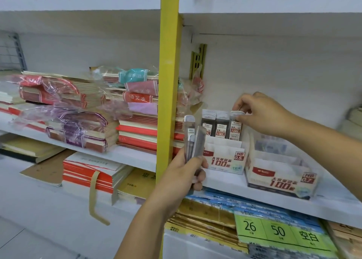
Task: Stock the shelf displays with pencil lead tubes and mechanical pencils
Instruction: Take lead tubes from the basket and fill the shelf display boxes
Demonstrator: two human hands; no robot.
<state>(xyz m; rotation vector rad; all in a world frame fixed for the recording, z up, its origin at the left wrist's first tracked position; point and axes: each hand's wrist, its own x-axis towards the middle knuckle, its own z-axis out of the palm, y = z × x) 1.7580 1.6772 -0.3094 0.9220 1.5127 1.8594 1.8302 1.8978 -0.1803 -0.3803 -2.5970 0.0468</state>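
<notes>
Left bay: plastic-wrapped notebook stacks (78,101), red and purple covers; yellow upright (169,72) divides bays; green price tag (278,231) reads 26, 50

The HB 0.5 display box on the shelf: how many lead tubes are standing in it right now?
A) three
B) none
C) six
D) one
A: three lead tubes stand side by side in the back row of the HB 0.5 display box.

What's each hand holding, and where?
Left hand grips a bunch of lead tubes round their lower ends. Right hand pinches the top of the rightmost tube in the 0.5 display box.
</notes>
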